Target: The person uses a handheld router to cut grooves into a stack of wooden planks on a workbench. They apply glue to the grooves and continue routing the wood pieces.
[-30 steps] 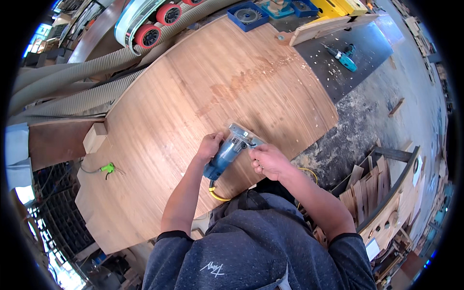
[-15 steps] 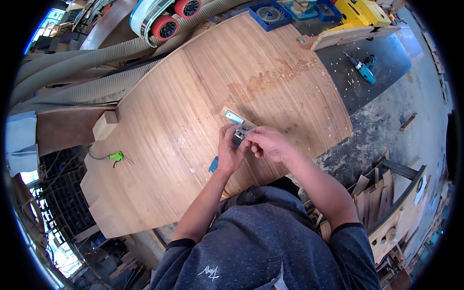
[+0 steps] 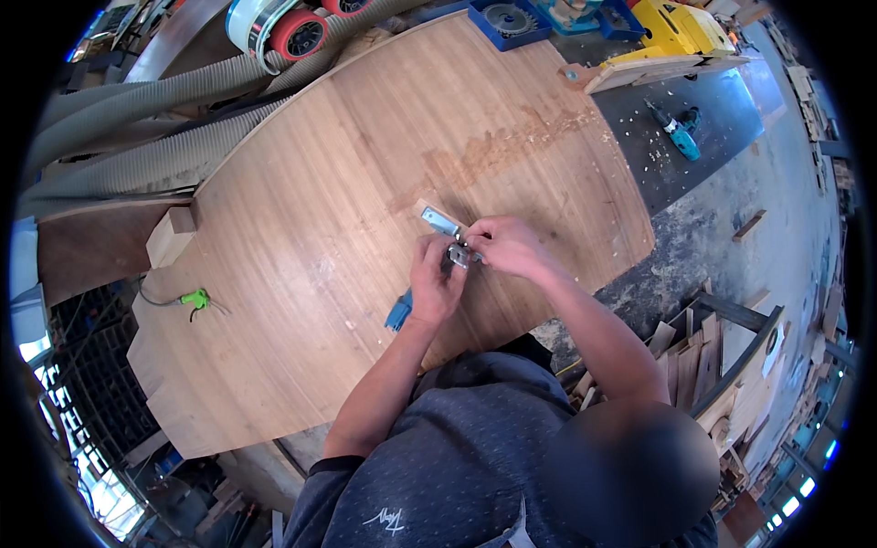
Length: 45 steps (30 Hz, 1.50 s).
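Blue tool [image 3: 399, 312] slants lengthwise, metal end [image 3: 459, 257] upper right.

Head view: left fisheye of a worn pair, looked steeply down from the wearer's head. Range was close — left hand [image 3: 437, 281] and right hand [image 3: 510, 247] sat mid-frame, shirt [image 3: 438, 438] at lower centre — while floor [image 3: 717, 251] curved up the right side.

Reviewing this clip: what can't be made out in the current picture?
All in the head view:
- Middle of the blue tool: hidden by the left hand.
- Anything pinched in the right hand: too small, covered by its fingers.
- Rest of the right red wheel: cut off by the top edge.
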Each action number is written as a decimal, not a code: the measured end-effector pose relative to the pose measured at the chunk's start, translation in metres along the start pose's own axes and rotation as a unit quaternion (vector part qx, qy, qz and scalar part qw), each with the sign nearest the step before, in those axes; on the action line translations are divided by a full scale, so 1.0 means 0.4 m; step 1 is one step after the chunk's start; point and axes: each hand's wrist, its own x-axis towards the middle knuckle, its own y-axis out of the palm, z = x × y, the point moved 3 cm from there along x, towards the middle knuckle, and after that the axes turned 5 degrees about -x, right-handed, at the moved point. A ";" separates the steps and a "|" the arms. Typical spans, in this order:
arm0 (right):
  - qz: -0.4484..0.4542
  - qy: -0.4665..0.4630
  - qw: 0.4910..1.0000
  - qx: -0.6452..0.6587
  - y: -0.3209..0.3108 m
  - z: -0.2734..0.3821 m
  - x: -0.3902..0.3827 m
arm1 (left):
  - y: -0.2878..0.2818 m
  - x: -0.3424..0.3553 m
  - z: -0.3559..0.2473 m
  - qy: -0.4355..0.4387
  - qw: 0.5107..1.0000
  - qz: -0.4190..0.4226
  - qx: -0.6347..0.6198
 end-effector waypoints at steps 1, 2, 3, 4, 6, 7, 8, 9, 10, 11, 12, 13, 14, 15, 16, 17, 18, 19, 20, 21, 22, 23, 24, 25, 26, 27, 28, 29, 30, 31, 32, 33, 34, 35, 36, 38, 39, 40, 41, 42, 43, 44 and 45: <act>-0.003 -0.015 1.000 -0.018 0.001 -0.009 0.010 | 0.003 -0.001 0.001 -0.002 1.000 -0.003 -0.006; -0.050 -0.050 0.994 -0.081 0.002 -0.026 0.021 | 0.007 -0.001 0.003 -0.009 1.000 -0.008 -0.019; -0.100 -0.086 0.981 -0.145 0.007 -0.039 0.024 | 0.008 -0.002 0.000 -0.013 0.999 -0.012 -0.033; -0.149 -0.120 0.959 -0.208 0.007 -0.052 0.024 | 0.010 -0.002 -0.003 -0.017 0.999 -0.017 -0.047; -0.104 -0.096 0.984 -0.106 0.006 -0.046 0.025 | 0.004 -0.001 -0.008 -0.011 1.000 -0.021 -0.016; -0.082 -0.083 0.992 -0.054 0.006 -0.040 0.024 | 0.001 0.000 -0.012 -0.007 1.000 -0.022 0.000; -0.060 -0.090 0.994 -0.032 0.006 -0.030 0.023 | -0.002 0.001 -0.015 0.001 1.000 -0.020 0.016; -0.039 -0.098 0.994 -0.009 0.006 -0.017 0.020 | -0.006 0.003 -0.017 0.011 0.999 -0.018 0.033; -0.018 -0.105 0.994 0.013 0.009 -0.006 0.020 | -0.009 0.004 -0.021 0.020 0.998 -0.016 0.050; -0.003 -0.108 0.994 -0.008 0.007 0.003 0.023 | -0.008 0.006 -0.023 0.025 0.998 -0.019 0.053; 0.012 -0.110 0.993 -0.029 0.006 0.011 0.027 | -0.009 0.007 -0.027 0.030 0.998 -0.022 0.057; 0.025 -0.113 0.992 -0.050 0.008 0.019 0.031 | -0.012 0.004 -0.032 0.036 0.997 -0.024 0.061; 0.036 -0.110 0.992 -0.048 0.009 0.019 0.036 | -0.011 0.002 -0.035 0.002 0.999 -0.022 0.045; 0.039 -0.107 0.992 -0.050 0.012 0.016 0.036 | -0.012 -0.004 -0.047 -0.026 0.999 -0.018 0.024; 0.029 -0.104 0.992 -0.058 0.001 0.011 0.040 | -0.002 0.002 -0.056 -0.042 0.999 -0.013 -0.005; 0.013 -0.118 0.992 -0.053 0.012 0.002 0.048 | -0.002 0.000 -0.047 -0.018 0.999 -0.013 0.024; 0.011 -0.124 0.989 -0.076 0.018 0.007 0.055 | -0.010 -0.010 -0.029 0.008 0.999 -0.020 0.050; 0.021 -0.128 0.988 -0.081 0.018 0.021 0.056 | -0.017 -0.018 -0.031 -0.032 0.999 -0.024 0.035; 0.031 -0.120 0.990 -0.074 0.011 0.043 0.047 | -0.020 -0.023 -0.021 -0.027 0.999 -0.033 0.024; 0.033 -0.112 0.990 -0.078 0.007 0.045 0.049 | -0.019 -0.017 -0.028 -0.013 0.999 -0.032 0.028; 0.032 -0.124 0.989 -0.078 0.014 0.036 0.061 | -0.016 -0.021 -0.021 -0.023 0.999 -0.032 0.017; 0.035 -0.137 0.987 -0.079 0.018 0.026 0.074 | -0.009 -0.023 -0.006 -0.036 0.999 -0.034 0.008; 0.036 -0.120 0.991 -0.053 0.016 0.020 0.078 | -0.005 -0.022 0.007 -0.029 0.999 -0.035 -0.011; 0.042 -0.102 0.994 -0.022 0.018 0.010 0.079 | 0.000 -0.022 0.015 -0.027 0.999 -0.035 -0.026; 0.035 -0.119 0.992 0.004 0.021 -0.005 0.080 | 0.005 -0.018 0.017 -0.019 0.999 -0.033 -0.011; 0.030 -0.134 0.990 0.031 0.024 -0.025 0.076 | 0.008 -0.018 0.011 -0.014 0.999 -0.029 0.004; 0.025 -0.149 0.987 0.058 0.021 -0.043 0.076 | 0.016 -0.015 0.011 -0.010 0.999 -0.026 0.019; 0.027 -0.170 0.985 0.021 0.031 -0.040 0.077 | 0.010 -0.020 0.017 -0.015 0.999 -0.031 0.005; 0.029 -0.191 0.981 -0.018 0.037 -0.032 0.082 | 0.005 -0.022 0.023 -0.021 0.999 -0.036 -0.009; 0.031 -0.210 0.976 -0.056 0.045 -0.030 0.089 | 0.003 -0.025 0.030 -0.028 0.998 -0.041 -0.024; 0.014 -0.217 0.974 -0.060 0.054 -0.034 0.095 | 0.000 -0.029 0.041 -0.032 0.998 -0.041 -0.043; -0.006 -0.233 0.969 -0.077 0.058 -0.038 0.101 | 0.000 -0.032 0.054 -0.037 0.996 -0.041 -0.063; -0.027 -0.248 0.964 -0.095 0.061 -0.043 0.107 | 0.002 -0.033 0.067 -0.042 0.995 -0.042 -0.083; -0.046 -0.263 0.957 -0.110 0.063 -0.039 0.106 | -0.001 -0.035 0.080 -0.045 0.994 -0.039 -0.091; -0.038 -0.251 0.963 -0.096 0.065 -0.041 0.106 | -0.003 -0.034 0.093 -0.048 0.993 -0.036 -0.100; -0.024 -0.221 0.973 -0.067 0.065 -0.054 0.105 | -0.003 -0.024 0.094 -0.038 0.996 -0.019 -0.079; -0.018 -0.204 0.977 -0.061 0.061 -0.045 0.099 | -0.013 -0.013 0.063 -0.025 0.999 -0.009 -0.046; -0.012 -0.186 0.981 -0.055 0.056 -0.035 0.095 | -0.021 -0.003 0.039 -0.012 1.000 0.000 -0.014; -0.006 -0.169 0.984 -0.050 0.050 -0.025 0.089 | -0.029 0.005 0.021 0.011 1.000 0.011 0.001; -0.003 -0.174 0.984 -0.043 0.047 -0.021 0.088 | -0.037 0.015 0.007 0.034 0.999 0.022 0.015; 0.001 -0.179 0.983 -0.035 0.044 -0.017 0.088 | -0.045 0.023 -0.001 0.057 0.997 0.033 0.030; 0.004 -0.184 0.983 -0.028 0.040 -0.015 0.087 | -0.051 0.029 -0.004 0.064 0.996 0.046 0.046; 0.001 -0.198 0.980 -0.020 0.041 -0.017 0.093 | -0.058 0.036 -0.004 0.070 0.994 0.058 0.062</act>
